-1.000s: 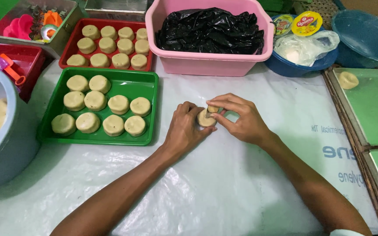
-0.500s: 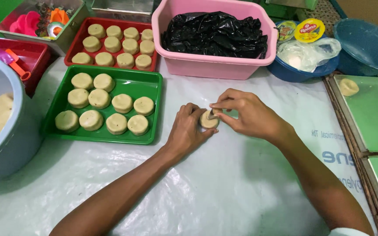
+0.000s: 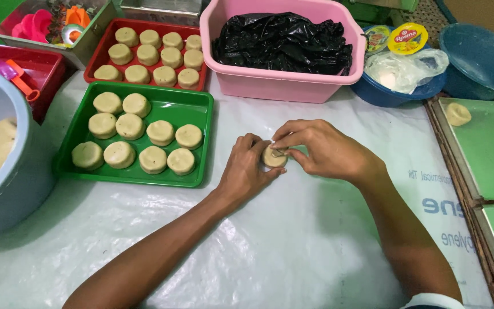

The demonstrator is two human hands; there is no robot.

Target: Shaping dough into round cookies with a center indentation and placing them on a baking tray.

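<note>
The dough round (image 3: 274,157) sits just right of the green tray (image 3: 201,114), cupped in the left hand (image 3: 247,171). The right hand (image 3: 315,150) pinches its top edge from the far side, fingertips pressed together.

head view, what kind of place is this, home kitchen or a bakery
Likely a small bakery or home pastry workspace: both hands shape a dough piece, filled green tray and red tray stand alongside.

Green tray (image 3: 201,143) of dough discs; red tray (image 3: 95,54) of discs behind; pink tub (image 3: 284,86) holding black bag (image 3: 281,43); blue bowls (image 3: 475,57) right; grey basin (image 3: 12,177) left.
</note>
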